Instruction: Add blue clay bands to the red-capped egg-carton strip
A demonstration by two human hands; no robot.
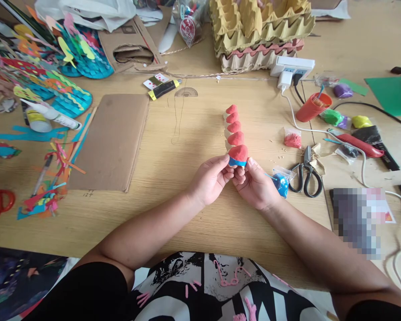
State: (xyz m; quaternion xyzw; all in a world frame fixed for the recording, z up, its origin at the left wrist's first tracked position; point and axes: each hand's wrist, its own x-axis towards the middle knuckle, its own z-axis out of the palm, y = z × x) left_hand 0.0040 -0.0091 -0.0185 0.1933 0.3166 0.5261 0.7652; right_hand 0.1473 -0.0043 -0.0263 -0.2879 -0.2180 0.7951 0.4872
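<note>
Between my two hands is a strip of egg carton (235, 139), pointing away from me, its row of several humps topped with red clay. The nearest hump also has a blue clay band (237, 162) along its lower edge. My left hand (211, 178) pinches the near end from the left, thumb at the blue band. On the other side my right hand (258, 183) grips the same end, with its thumb along the edge and fingers curled beneath. A bag of blue clay (281, 184) lies just right of my right hand. The carton's underside is hidden.
Black-handled scissors (306, 174), a bag of red clay (292, 139) and an orange cup (313, 107) stand or lie to the right. A power strip (293, 67) trails cables. Stacked egg trays (260, 35) are at the back; a cardboard sheet (108, 142) lies left. Another person's hand (0, 87) shows far left.
</note>
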